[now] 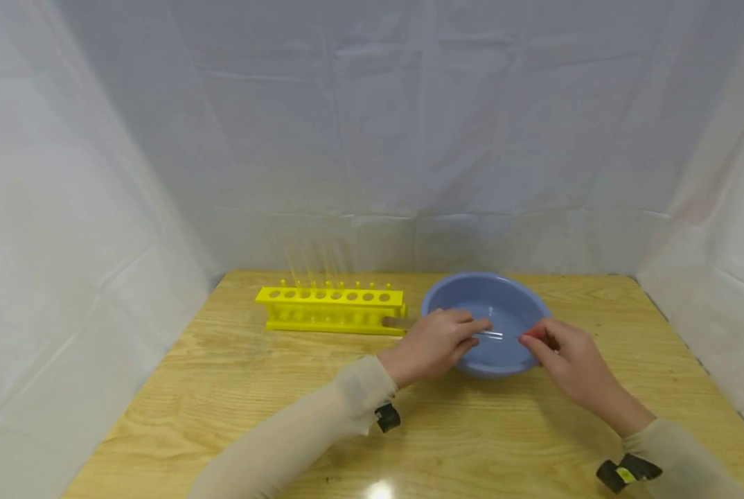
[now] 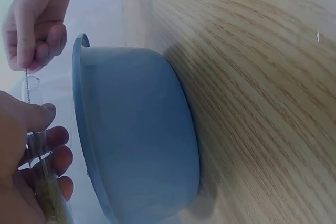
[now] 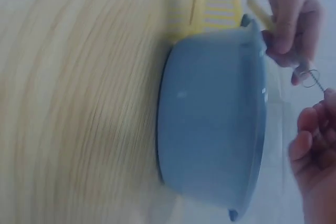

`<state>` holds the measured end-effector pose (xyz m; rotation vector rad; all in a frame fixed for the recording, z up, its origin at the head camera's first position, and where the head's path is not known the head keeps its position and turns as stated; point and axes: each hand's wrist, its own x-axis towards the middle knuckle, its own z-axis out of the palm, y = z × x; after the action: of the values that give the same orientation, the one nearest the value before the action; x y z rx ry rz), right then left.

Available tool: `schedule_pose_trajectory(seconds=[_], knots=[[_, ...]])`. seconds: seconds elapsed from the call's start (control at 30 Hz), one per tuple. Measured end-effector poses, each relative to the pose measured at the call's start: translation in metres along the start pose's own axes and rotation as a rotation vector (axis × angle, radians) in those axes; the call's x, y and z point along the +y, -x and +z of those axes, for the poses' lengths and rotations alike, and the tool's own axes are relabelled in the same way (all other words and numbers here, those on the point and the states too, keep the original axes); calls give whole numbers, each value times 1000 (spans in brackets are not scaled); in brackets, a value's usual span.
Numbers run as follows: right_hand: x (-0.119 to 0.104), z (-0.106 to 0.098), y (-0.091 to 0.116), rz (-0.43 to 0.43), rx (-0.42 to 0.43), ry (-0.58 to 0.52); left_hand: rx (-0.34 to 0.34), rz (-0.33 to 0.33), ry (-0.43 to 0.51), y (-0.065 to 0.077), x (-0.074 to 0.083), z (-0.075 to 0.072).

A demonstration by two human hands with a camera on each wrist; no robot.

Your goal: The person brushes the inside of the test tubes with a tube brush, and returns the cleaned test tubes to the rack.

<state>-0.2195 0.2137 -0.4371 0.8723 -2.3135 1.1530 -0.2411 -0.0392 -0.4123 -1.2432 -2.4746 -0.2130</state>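
My left hand [image 1: 434, 343] grips a clear glass test tube [image 1: 492, 335], held roughly level over a blue basin [image 1: 481, 367]. A test tube brush [image 2: 50, 198] is inside the tube, its brownish bristles near the closed end and its twisted wire coming out of the mouth. With thumb and fingertips, my right hand [image 1: 571, 360] pinches the end of that wire, just beyond the tube's mouth. Both hands are above the basin's near rim. In the head view the left hand hides the middle of the tube.
Left of the basin stands a yellow test tube rack [image 1: 331, 296] with several pegs, and several clear tubes [image 1: 310, 267] show at its back. The wooden table [image 1: 222, 388] carries everything; white sheeting [image 1: 372, 138] hangs behind and at both sides.
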Motion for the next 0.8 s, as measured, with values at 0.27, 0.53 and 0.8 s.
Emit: schedule_pose_trajectory(seconds=[0.27, 0.53, 0.8], knots=[[-6, -6, -7, 578, -177, -530, 68, 68, -149, 1, 1, 4], [-8, -4, -12, 643, -242, -572, 76, 74, -216, 0, 2, 1], [-16, -3, -14, 601, -260, -491, 59, 112, -174, 1, -2, -2]])
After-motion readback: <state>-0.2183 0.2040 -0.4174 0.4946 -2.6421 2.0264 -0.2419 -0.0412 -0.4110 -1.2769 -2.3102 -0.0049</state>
